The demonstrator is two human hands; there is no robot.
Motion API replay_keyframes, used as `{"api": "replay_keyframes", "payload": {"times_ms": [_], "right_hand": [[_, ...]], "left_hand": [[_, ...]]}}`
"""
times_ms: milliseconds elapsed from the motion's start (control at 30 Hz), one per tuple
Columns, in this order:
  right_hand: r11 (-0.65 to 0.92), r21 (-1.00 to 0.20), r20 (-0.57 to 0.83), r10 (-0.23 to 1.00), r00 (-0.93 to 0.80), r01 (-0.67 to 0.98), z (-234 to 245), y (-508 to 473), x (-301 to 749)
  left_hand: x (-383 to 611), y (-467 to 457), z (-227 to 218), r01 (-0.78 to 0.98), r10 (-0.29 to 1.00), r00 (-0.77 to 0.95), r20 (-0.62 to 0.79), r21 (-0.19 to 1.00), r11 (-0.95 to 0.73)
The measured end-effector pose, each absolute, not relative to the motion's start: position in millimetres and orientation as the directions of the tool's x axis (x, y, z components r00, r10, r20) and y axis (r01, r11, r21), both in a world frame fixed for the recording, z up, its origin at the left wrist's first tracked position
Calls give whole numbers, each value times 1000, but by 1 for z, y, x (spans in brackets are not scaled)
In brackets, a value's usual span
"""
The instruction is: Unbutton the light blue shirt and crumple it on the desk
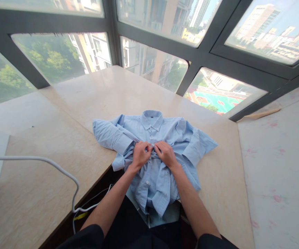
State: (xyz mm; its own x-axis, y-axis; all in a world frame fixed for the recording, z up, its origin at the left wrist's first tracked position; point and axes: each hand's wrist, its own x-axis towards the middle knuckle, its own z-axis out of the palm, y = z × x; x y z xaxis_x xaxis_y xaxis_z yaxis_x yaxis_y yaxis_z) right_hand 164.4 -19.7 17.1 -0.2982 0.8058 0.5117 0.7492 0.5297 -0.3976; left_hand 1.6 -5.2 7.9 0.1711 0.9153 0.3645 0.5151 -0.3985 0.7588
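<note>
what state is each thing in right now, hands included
left hand, fingers pinched on the shirt front
right hand, fingers pinched on the shirt front, close to the left
blue shirt, front upward, its two edges apart below the hands, hem over the counter edge
collar, folded down
white cable, curving, slack
window sash at upper right, looks shut

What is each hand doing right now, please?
Left hand: closed, pinching the front of the blue shirt.
Right hand: closed, pinching the blue shirt's front close beside the left hand.
</note>
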Motion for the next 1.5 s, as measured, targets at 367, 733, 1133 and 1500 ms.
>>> {"api": "replay_keyframes", "payload": {"times_ms": [367, 733, 1133, 1500], "right_hand": [[586, -406, 546, 771, -328, 701, 16, -20, 166], [568, -382, 545, 776, -318, 729, 13, -19, 165], [590, -363, 555, 759, -342, 721, 12, -19, 166], [514, -307, 447, 821, -355, 801, 12, -13, 164]], "left_hand": [[1, -6, 12, 527, 924, 166, 344, 761, -378], [2, -6, 12, 516, 908, 176, 380, 750, -414], [-1, -6, 9, 510, 898, 238, 371, 739, -440], [-2, -6, 11, 515, 902, 230, 366, 741, -432]]}}
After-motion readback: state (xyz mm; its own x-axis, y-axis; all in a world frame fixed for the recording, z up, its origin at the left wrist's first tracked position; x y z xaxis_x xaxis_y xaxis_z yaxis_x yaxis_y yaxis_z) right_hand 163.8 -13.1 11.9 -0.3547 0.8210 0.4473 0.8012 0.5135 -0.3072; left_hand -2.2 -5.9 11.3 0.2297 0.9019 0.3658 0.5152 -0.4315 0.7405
